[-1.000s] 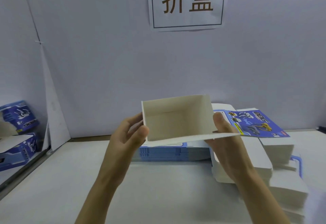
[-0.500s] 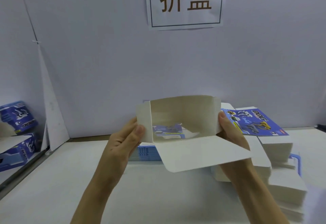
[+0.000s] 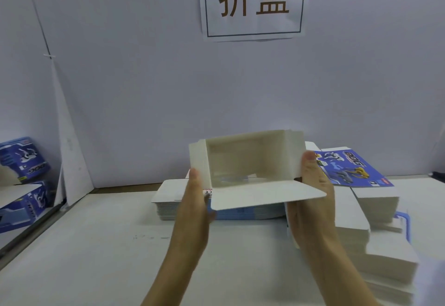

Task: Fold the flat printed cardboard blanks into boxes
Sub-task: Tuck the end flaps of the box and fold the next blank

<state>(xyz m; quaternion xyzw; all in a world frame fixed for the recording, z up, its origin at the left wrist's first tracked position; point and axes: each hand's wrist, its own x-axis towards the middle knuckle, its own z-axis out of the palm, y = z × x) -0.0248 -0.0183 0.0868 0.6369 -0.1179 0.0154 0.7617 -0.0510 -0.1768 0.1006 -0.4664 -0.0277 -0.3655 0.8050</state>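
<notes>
Fingers of both hands lie fairly straight and close together along the two ends of the box [image 3: 245, 161]: the left hand [image 3: 192, 207] presses its thumb side against the left end flap, and the right hand [image 3: 313, 199] has its thumb laid up the right end flap, with the remaining fingers hidden behind the cardboard, so I cannot tell how far they wrap round it. The box is held up in the air between the hands, above the table [image 3: 96, 245], its open white inside facing the camera. A long flap hangs forward from its lower edge, tilted towards the right hand, and the two short end flaps stand out to either side. Behind the box, a flat stack of blanks [image 3: 168, 202] lies on the table with blue edges showing. A second, taller pile [image 3: 375, 211] sits to the right, topped with a blue printed sheet reading DOG. Two folded blue boxes [image 3: 22, 158] lean at the far left. A paper sign [image 3: 252, 2] with brown characters hangs on the wall.
</notes>
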